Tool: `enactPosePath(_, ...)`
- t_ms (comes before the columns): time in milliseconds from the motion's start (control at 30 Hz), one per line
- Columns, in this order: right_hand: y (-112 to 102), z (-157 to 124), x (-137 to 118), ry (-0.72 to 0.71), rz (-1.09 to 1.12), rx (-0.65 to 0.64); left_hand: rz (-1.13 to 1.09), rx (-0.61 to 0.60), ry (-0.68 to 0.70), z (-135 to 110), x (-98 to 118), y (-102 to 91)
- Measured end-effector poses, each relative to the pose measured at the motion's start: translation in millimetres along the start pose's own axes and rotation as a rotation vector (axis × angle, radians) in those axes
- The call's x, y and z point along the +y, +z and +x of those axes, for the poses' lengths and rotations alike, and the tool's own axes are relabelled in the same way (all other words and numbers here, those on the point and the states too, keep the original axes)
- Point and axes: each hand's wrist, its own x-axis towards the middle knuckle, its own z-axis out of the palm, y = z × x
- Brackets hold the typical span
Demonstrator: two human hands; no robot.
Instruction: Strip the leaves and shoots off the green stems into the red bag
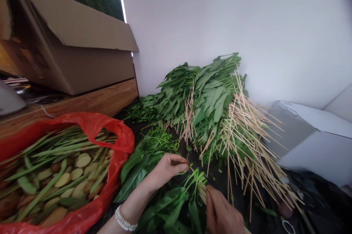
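My right hand (224,210) is closed around a bundle of thin wooden skewers (202,193), whose upper ends carry green stems. Leafy greens (167,204) hang from those stems to the left, below my left wrist. Just left of the bundle, my left hand (172,169) pinches at the tip of a skewer with a small bit of green stem on it. Behind both hands lies a large heap of skewered leafy greens (211,91), its bare skewer ends (247,127) fanning out to the right. Loose greens (137,169) lie beside my left forearm.
On the left stands a red plastic bag (128,140) holding long green beans and sliced round pieces. Behind it, a cardboard box (96,67) rests on a wooden surface (118,94). A white box (316,142) and black plastic (316,193) are at the right, against a white wall (220,14).
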Motion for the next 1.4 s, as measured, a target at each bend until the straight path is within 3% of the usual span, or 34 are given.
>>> enactPosePath(167,-8.8,10.6,-2.7,-0.082,-0.031,-0.018,-0.027,-0.017,-0.059,-1.5,0.9,2.6)
enactPosePath(367,-17.3,21.7,-6.2,-0.149,-0.044,-0.068,0.06,-0.1,-0.03,-4.2,5.8,-1.2)
enactPosePath(667,-15.2,19.5,-7.0,-0.127,-0.016,-0.095,0.063,-0.213,-0.033,-5.1,2.2,1.3)
enactPosePath(867,-10.4,8.6,-5.5,-0.038,0.059,-0.025,0.028,-0.144,0.034,-0.5,-3.5,-5.0)
enactPosePath(1100,-10.7,7.6,-6.4,-0.033,0.061,-0.017,0.509,-0.151,0.116,-6.8,-1.8,-5.0)
enactPosePath(1200,-14.6,13.4,-7.4,-0.07,0.042,-0.034,0.567,-0.199,0.137,-10.8,-1.8,-7.0)
enactPosePath(1300,-16.3,16.0,-8.8,-0.073,0.048,-0.027,0.487,-0.305,0.07,-10.0,-6.2,-8.2)
enactPosePath(1400,-14.2,13.7,-10.7,-0.049,0.094,0.015,0.408,-0.252,-0.013,-4.4,-11.9,-8.5)
